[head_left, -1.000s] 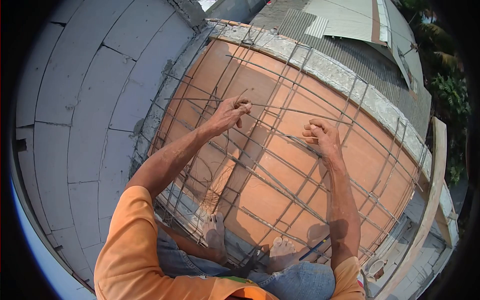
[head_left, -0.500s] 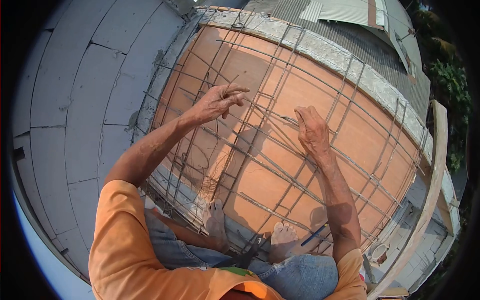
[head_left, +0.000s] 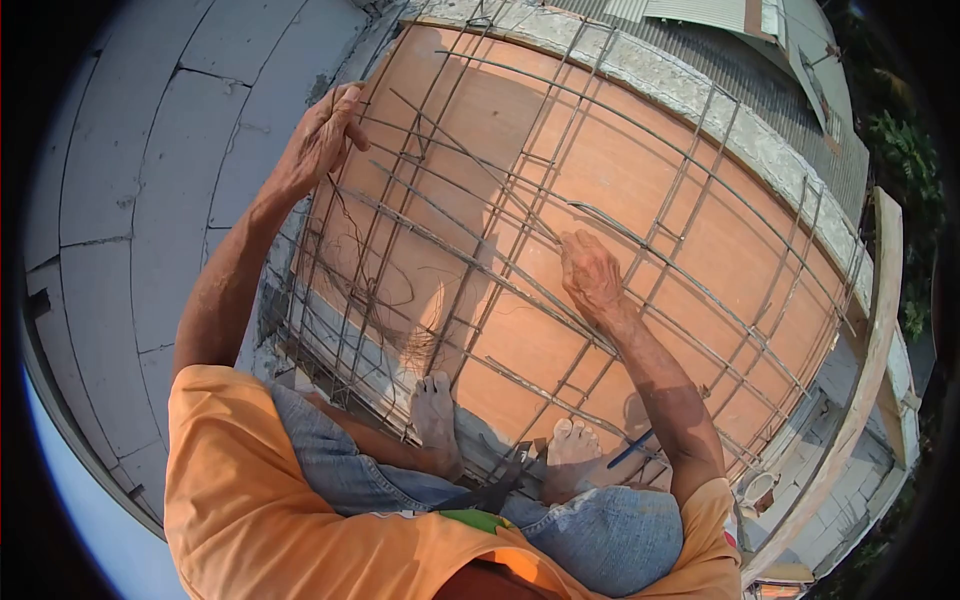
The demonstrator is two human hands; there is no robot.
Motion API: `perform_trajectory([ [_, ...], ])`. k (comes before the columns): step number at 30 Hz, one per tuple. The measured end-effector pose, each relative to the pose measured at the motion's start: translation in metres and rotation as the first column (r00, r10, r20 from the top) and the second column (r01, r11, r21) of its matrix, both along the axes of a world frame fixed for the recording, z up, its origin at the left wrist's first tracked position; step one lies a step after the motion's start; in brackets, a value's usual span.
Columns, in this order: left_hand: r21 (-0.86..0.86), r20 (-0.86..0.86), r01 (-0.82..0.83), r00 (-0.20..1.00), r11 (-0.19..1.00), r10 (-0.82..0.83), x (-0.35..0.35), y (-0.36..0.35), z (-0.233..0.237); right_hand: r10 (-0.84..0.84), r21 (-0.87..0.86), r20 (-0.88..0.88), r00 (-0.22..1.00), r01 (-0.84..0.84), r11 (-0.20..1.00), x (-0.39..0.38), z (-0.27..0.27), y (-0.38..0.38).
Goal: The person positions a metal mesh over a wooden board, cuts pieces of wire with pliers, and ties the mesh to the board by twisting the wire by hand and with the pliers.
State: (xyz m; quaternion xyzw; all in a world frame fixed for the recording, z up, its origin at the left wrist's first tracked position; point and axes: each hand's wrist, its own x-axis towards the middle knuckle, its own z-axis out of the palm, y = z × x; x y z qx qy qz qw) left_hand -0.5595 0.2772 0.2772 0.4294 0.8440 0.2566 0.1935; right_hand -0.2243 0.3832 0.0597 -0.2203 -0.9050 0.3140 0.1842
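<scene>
Below me a grid of steel reinforcing bars [head_left: 520, 284] stands over orange-brown panels [head_left: 640, 160]. My right hand [head_left: 592, 272] is closed around the end of a thin steel bar [head_left: 478, 164], which slants up and left across the grid. At the grid's left edge, next to the block wall, my left hand [head_left: 322, 138] has its thumb and fingers apart. Bar ends lie close to those fingers; whether it touches one I cannot make out. A tangle of thin tie wire [head_left: 400, 325] hangs on the bars near my left foot.
Grey block wall [head_left: 160, 180] rises on the left. A concrete beam [head_left: 640, 70] borders the far side. My bare feet [head_left: 434, 410] are at the near edge, with a blue-handled tool [head_left: 630, 449] by the right one. A wooden plank [head_left: 868, 350] slants along the right.
My left hand has moved left and away from me, to the grid's edge by the wall. My right hand has shifted slightly left and down. The slanting bar has moved too.
</scene>
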Motion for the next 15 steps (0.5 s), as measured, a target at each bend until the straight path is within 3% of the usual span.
perform_trajectory([
  [1,-0.014,-0.152,-0.014,0.988,1.000,0.012,-0.008,-0.004,0.014,-0.033,-0.095,-0.115,0.993,0.022,0.995,-0.004,0.001,-0.001],
  [3,0.006,-0.465,-0.007,0.885,1.000,0.009,-0.036,-0.019,0.044,-0.034,-0.146,-0.090,0.995,0.020,0.989,-0.005,-0.006,0.002],
  [9,0.163,-0.757,-0.270,0.583,0.949,0.296,-0.092,-0.065,0.179,-0.011,-0.181,-0.066,0.998,-0.001,0.983,-0.012,0.002,-0.001],
  [11,0.126,-0.886,-0.281,0.400,0.951,0.235,-0.108,-0.078,0.223,-0.019,-0.156,-0.064,0.998,0.009,0.988,-0.019,0.003,-0.002],
  [12,0.124,-0.881,-0.276,0.411,0.953,0.234,-0.132,-0.090,0.240,-0.033,-0.129,-0.056,0.998,0.025,0.991,-0.017,0.004,-0.003],
  [14,0.048,-0.998,0.044,0.043,0.998,0.046,-0.186,-0.110,0.272,-0.025,-0.068,-0.034,0.999,0.022,0.997,-0.016,0.001,-0.004],
  [15,0.060,-0.997,0.052,0.042,0.997,0.058,-0.190,-0.111,0.282,-0.009,-0.013,-0.019,1.000,0.009,1.000,-0.018,0.002,-0.003],
])
